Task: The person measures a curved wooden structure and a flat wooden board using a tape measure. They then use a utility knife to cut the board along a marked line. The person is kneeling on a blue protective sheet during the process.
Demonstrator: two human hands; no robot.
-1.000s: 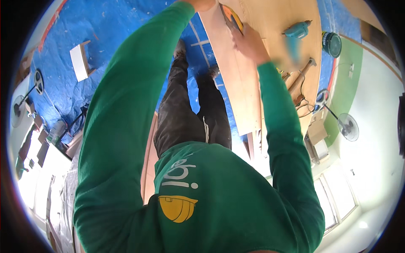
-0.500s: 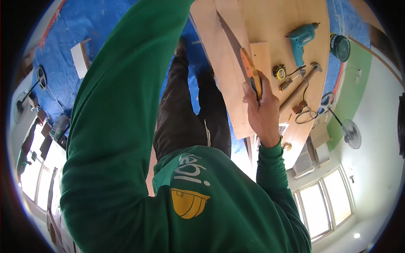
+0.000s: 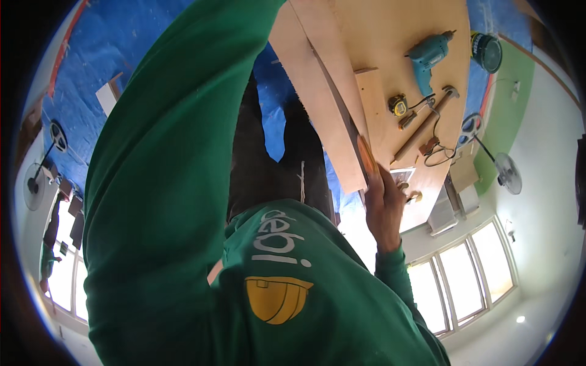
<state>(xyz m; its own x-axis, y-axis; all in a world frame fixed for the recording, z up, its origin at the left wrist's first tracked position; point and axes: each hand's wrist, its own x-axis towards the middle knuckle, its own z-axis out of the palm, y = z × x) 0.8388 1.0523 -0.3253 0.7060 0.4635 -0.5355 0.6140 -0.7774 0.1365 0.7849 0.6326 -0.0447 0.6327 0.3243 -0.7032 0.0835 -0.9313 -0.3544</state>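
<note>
My right hand (image 3: pixel 384 204) is closed round the orange handle of a hand saw (image 3: pixel 367 155). The grey blade runs away from the handle along a long, thin wooden board (image 3: pixel 326 110) and the larger wooden sheet beside it. How deep the teeth sit in the wood I cannot tell. My left arm in its green sleeve (image 3: pixel 177 122) stretches to the top edge of the picture, and its hand is out of sight.
On the wooden sheet lie a teal drill (image 3: pixel 430 56), a tape measure (image 3: pixel 397 105), a screwdriver (image 3: pixel 407 120), a hammer (image 3: pixel 424 125) and a corded plug (image 3: pixel 429 146). A dark tub (image 3: pixel 486 52) stands beyond. Blue sheeting (image 3: pixel 122 36) covers the floor; fans stand at both sides.
My right hand has drawn the saw back toward my body, with the handle now nearer the board's close end. The whole view has shifted slightly.
</note>
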